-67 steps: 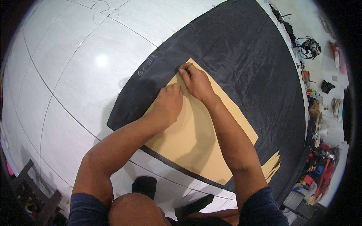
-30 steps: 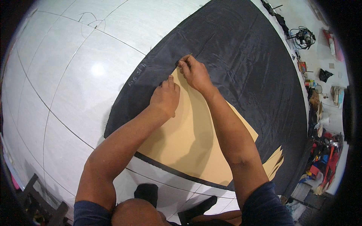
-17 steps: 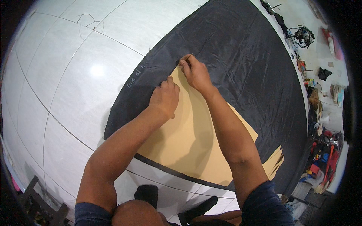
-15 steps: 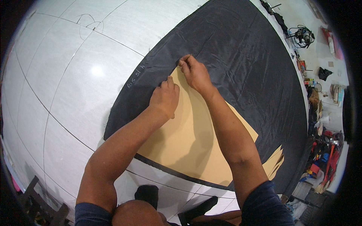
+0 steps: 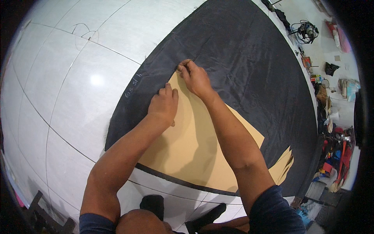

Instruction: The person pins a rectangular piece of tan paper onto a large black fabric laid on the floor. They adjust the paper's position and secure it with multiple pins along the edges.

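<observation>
A large tan paper sheet point(image 5: 191, 144), cut with slanting and curved edges, lies on black fabric point(image 5: 233, 50). My left hand point(image 5: 164, 103) presses on the sheet near its left edge, fingers stretched out and thumb apart. At the sheet's far tip, my right hand point(image 5: 193, 76) has its fingers bent together in a pinch against the fabric. Whatever it pinches, if anything, is hidden by the fingers. Light handwritten marks point(image 5: 133, 86) run along the fabric's left border, beside the left hand.
White floor tiles point(image 5: 78, 97) surround the fabric. More tan paper pieces point(image 5: 283, 167) lie on it at the right, beyond my right forearm. Along the right wall are a black wire-caged object point(image 5: 306, 32) and a cluttered heap of tools and bags point(image 5: 337, 160). My dark-covered feet are near the fabric's front edge.
The whole view has shifted slightly, so things sit a little further left. Both hands stay at nearly the same places on the paper, with the right fingers still bent at its tip.
</observation>
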Demonstrator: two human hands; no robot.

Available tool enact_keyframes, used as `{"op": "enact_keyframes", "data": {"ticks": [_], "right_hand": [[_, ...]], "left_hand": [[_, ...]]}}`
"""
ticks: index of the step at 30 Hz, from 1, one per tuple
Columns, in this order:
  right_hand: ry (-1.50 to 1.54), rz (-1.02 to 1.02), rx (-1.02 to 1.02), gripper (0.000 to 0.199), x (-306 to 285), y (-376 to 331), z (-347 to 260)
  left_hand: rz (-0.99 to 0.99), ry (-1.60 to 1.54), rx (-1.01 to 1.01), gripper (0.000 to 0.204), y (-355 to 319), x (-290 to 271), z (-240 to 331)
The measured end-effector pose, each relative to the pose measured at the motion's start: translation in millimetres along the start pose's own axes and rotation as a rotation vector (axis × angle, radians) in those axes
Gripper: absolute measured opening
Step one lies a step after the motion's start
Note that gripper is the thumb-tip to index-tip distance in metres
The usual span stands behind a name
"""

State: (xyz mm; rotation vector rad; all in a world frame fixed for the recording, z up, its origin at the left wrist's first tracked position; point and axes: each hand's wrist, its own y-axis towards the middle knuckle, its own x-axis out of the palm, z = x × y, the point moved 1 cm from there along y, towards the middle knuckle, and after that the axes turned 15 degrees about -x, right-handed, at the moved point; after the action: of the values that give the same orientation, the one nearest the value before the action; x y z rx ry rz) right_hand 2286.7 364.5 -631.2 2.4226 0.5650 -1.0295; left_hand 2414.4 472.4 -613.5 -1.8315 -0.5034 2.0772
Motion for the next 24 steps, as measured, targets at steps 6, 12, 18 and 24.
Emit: {"op": "enact_keyframes", "data": {"ticks": [6,12,18,24], "right_hand": [[-0.012,0.072,0.036,0.021,4.8,0.9,3.2],[0.020,0.112,0.105,0.022,7.7,-5.2,1.4],[0.003,0.162,0.081,0.018,11.2,-12.1,-1.2],[-0.025,0.248,0.116,0.019,3.4,-38.4,0.7]], "left_hand": [[-0.024,0.003,0.005,0.118,0.3,-4.5,-0.4],[0.012,0.004,0.019,0.120,-1.1,-0.5,-3.7],[0.005,0.060,0.016,0.119,-6.3,-7.1,-0.4],[0.011,0.055,0.024,0.119,-6.8,-8.0,-0.8]]}}
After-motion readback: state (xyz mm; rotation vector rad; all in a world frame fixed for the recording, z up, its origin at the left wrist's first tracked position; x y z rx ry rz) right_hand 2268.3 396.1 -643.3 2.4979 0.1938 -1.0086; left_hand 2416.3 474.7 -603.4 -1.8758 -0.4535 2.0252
